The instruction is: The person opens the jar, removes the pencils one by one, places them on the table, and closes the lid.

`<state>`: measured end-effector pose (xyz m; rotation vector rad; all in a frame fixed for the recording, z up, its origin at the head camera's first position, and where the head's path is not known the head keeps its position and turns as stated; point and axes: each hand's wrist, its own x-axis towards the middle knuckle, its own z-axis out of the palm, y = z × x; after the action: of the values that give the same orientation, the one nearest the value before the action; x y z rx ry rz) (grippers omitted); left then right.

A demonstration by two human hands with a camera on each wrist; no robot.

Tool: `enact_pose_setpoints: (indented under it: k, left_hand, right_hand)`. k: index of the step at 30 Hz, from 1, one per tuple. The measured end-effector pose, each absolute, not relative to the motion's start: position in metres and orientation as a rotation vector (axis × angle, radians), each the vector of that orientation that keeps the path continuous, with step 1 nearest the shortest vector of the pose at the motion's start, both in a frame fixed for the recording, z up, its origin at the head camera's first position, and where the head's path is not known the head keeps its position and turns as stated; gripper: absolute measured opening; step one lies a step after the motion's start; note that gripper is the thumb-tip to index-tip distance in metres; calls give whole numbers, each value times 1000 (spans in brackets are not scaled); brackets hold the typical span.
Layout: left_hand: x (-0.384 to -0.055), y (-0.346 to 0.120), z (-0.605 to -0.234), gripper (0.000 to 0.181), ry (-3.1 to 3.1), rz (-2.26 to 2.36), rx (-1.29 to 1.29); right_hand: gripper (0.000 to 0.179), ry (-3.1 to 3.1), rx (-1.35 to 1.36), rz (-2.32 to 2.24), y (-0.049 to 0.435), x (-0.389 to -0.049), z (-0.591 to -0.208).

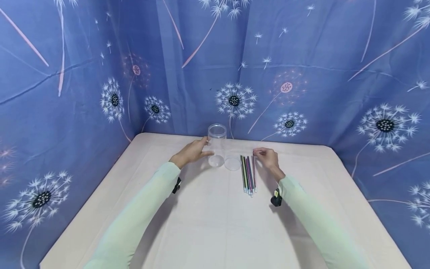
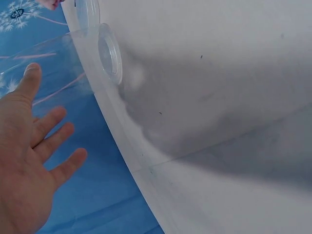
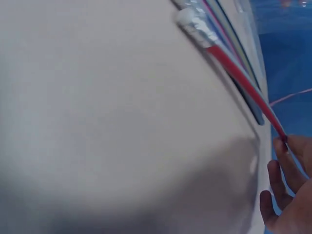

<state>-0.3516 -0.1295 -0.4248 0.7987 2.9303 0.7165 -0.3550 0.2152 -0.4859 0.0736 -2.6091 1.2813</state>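
A clear plastic jar (image 1: 217, 144) stands upright near the back of the table. My left hand (image 1: 192, 152) is at its left side, thumb and fingers spread apart; in the left wrist view the fingers are extended beside the clear wall. My right hand (image 1: 269, 158) pinches the far end of a red pencil (image 3: 239, 73) between thumb and fingertips, the other fingers loosely bent. This pencil lies at the right side of a row of several pencils (image 1: 246, 173), their white eraser ends toward me.
A clear round lid (image 1: 232, 163) lies flat between the jar and the pencils. The table (image 1: 215, 228) has a pale cloth. Blue curtains (image 1: 201, 93) with dandelion prints hang close behind the table and along its sides.
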Motion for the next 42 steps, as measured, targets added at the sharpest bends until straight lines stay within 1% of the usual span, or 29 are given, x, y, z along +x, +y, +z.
enact_pose_setpoints:
  k: [9,19,36,42]
  left_hand:
    - [-353,-129,-422,69,2917,719,829]
    - [-352,-129,-423,66,2930,717,812]
    - [-349,-132,-421,66,2935,727,830]
    - [-349,-130,-423,67,2934,728,823]
  right_hand:
    - [22,-2661,99,1168,209,-353,-498]
    - [20,-2662,46,1096,202,-349,-500]
    - [20,-2659,77,1050,199,-350,-503]
    - [26,-2675,74,1084,197,-346,-497]
